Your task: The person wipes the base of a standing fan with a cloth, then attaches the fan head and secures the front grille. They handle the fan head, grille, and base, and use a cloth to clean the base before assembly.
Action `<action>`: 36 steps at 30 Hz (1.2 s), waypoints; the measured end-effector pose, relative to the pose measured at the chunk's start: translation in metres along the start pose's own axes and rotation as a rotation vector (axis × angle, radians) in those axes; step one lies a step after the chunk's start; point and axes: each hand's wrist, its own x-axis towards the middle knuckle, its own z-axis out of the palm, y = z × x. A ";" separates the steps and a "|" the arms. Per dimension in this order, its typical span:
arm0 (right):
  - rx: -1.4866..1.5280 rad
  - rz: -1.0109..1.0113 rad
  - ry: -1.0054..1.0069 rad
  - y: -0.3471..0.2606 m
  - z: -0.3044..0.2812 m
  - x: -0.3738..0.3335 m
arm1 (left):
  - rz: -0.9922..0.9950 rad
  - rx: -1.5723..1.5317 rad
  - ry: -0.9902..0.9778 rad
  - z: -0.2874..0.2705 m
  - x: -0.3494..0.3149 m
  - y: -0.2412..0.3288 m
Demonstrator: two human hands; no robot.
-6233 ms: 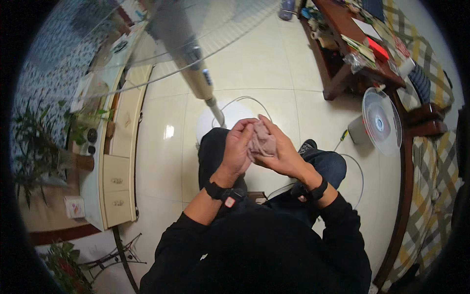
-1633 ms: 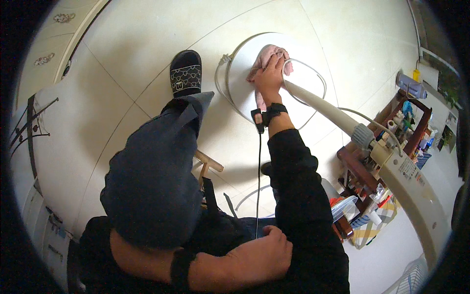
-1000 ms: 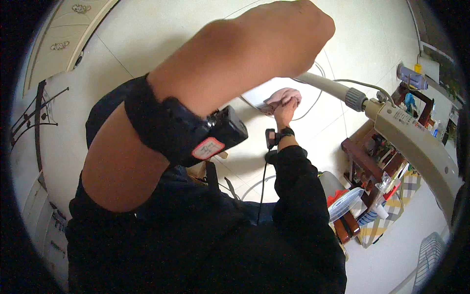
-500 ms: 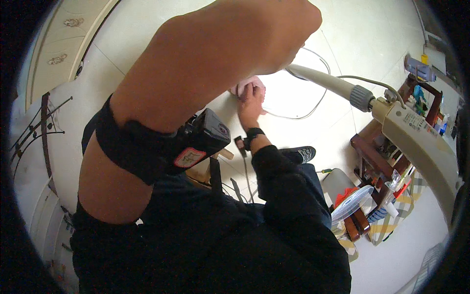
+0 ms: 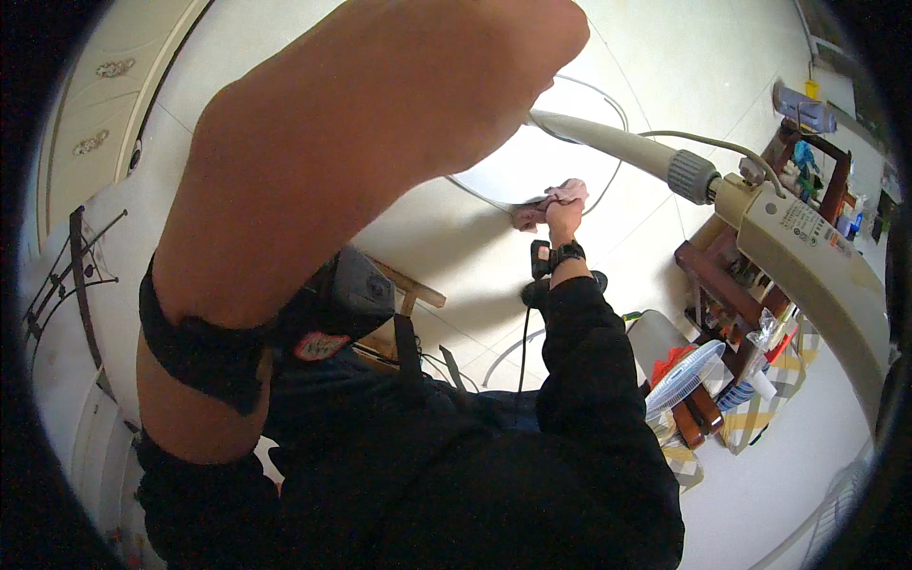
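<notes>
My left hand (image 5: 527,43), large and close at the top, appears curled into a fist. Its fingers face away, so what they hold, if anything, is hidden. Just beneath it a beige pole (image 5: 598,141) emerges, with a grey ribbed collar (image 5: 693,177) joining it to a curved beige stand (image 5: 798,252). Behind the pole lies a white round disc (image 5: 508,166), partly covered by my left forearm. At the disc's near edge, my right hand (image 5: 562,220) grips a bunched pink cloth (image 5: 567,190). A watch-like black band is on that wrist.
A wooden stool (image 5: 410,287) stands beside my legs. Dark wooden furniture (image 5: 722,271) holding assorted items is at the right, near a pale fan grille (image 5: 686,378). Black metal scrollwork (image 5: 81,271) and a cream drawer unit (image 5: 104,104) are at the left. A grey cable (image 5: 727,144) runs above the pole.
My right hand has moved right with the pink cloth along the near side of the disc. My left hand and the pole sit slightly farther left in view.
</notes>
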 end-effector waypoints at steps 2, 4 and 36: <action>-0.042 -0.124 0.065 0.007 0.014 -0.009 | -0.006 0.001 0.001 0.001 0.003 -0.001; -0.121 -0.163 0.090 0.010 0.034 -0.032 | -0.022 -0.004 -0.002 0.002 0.004 -0.001; -0.384 -0.853 -0.163 -0.160 0.204 -0.167 | -0.114 -0.013 -0.106 0.007 0.011 0.029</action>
